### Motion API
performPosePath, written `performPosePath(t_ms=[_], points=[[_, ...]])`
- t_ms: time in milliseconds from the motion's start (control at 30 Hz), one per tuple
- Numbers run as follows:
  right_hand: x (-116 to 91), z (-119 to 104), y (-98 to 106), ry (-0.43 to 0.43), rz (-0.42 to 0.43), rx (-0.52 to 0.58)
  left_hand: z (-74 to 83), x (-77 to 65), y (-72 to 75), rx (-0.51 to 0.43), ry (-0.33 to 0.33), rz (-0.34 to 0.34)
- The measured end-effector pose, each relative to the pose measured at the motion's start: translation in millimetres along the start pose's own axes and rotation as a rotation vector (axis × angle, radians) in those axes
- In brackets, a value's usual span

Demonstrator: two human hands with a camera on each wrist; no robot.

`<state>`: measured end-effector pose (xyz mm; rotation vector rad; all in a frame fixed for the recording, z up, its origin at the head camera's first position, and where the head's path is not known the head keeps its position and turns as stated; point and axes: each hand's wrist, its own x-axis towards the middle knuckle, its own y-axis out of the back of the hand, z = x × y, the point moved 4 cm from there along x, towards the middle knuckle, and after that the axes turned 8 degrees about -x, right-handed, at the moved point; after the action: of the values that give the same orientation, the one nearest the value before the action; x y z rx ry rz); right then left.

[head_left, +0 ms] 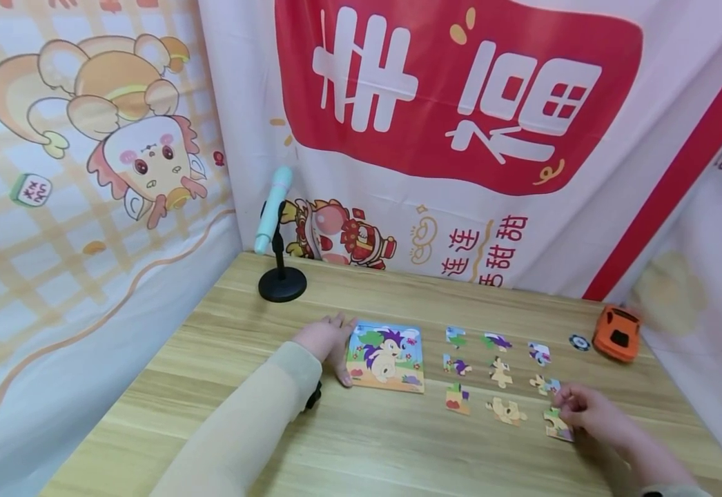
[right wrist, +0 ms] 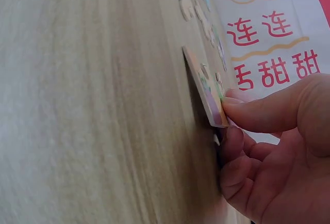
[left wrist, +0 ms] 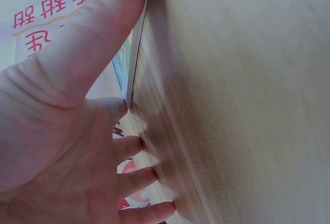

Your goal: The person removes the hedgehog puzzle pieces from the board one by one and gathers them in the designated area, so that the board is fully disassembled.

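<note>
My left hand [head_left: 331,343] rests at the left edge of a square picture puzzle board [head_left: 412,379] showing a purple-haired hedgehog. In the left wrist view the thumb lies along the board's side, one fingertip meets its corner, and the other fingers [left wrist: 136,180] are spread with their tips on the wood. Over on the right, my right hand [head_left: 597,414] pinches a jigsaw piece [right wrist: 209,97] by its edge between thumb and finger. That piece is tilted, with one side raised off the tabletop. Other jigsaw pieces [head_left: 500,371] lie in spaced rows between the two hands.
An orange toy car [head_left: 617,334] and a small round chip [head_left: 580,342] sit at the table's right side. A mint-coloured toy microphone [head_left: 275,207] stands on a black stand [head_left: 282,284] at the back left. Printed cloth [head_left: 398,214] hangs behind the wooden table [head_left: 361,449].
</note>
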<state>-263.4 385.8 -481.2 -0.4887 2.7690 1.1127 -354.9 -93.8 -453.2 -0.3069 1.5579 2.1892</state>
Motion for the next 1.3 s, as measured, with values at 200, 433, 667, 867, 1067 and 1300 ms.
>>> performPosePath(t_ms=[200,433,667,867,1067,1300], points=[[2.2,1.2,-1.1,-0.088,0.057,-0.050,-0.9,1.3,-0.4,0.001,0.005,-0.001],[4.3,-4.0,1.6,-0.065,0.045,-0.060,-0.6,-1.5,-0.3,0.014,0.019,-0.003],[12.9,-38.6,5.5,0.001,0.051,-0.081,-2.4,4.5,-0.8,0.025,0.012,0.006],[22.0,-77.5,3.1,0.089,0.052,-0.085,-3.8,11.4,-0.7,0.056,0.004,-0.011],[31.0,-113.0,4.1,0.206,0.095,-0.188,-2.9,9.7,4.6,0.003,-0.001,-0.006],[31.3,-151.8,26.1,0.294,0.332,-0.661,-10.4,14.2,14.5,0.015,-0.176,0.051]])
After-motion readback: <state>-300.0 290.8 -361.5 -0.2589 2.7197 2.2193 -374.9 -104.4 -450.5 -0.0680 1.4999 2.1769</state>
